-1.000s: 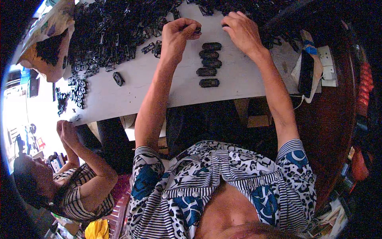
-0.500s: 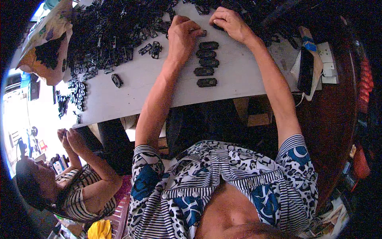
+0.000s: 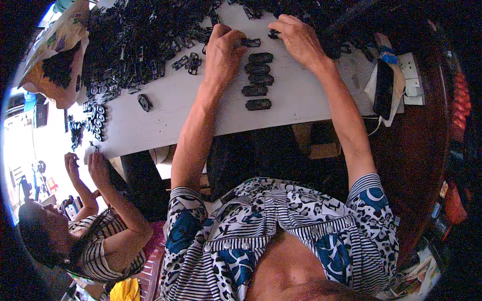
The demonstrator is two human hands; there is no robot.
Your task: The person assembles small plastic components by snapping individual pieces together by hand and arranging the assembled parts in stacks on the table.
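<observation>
My left hand (image 3: 224,52) is closed over the table, its fingertips on a small black plastic frame (image 3: 251,42) with a pale gap in its middle. To its right, my right hand (image 3: 300,42) pinches a small black plastic piece (image 3: 273,34), partly covered by the fingers. Between my forearms, several oblong black plastic parts (image 3: 258,104) lie crosswise in a column running toward me. The hands are apart, just beyond the far end of that column.
A big heap of black plastic pieces (image 3: 135,40) covers the table's far left. A loose oblong part (image 3: 144,102) lies nearer. On the right are a black phone-like device (image 3: 383,88) and a white power strip (image 3: 411,75). At left a co-worker's hands (image 3: 95,163) reach the table edge.
My right hand has drawn slightly right and nearer with its piece. My left hand has shifted a little left and nearer, showing more of its frame. The co-worker's hands have moved apart.
</observation>
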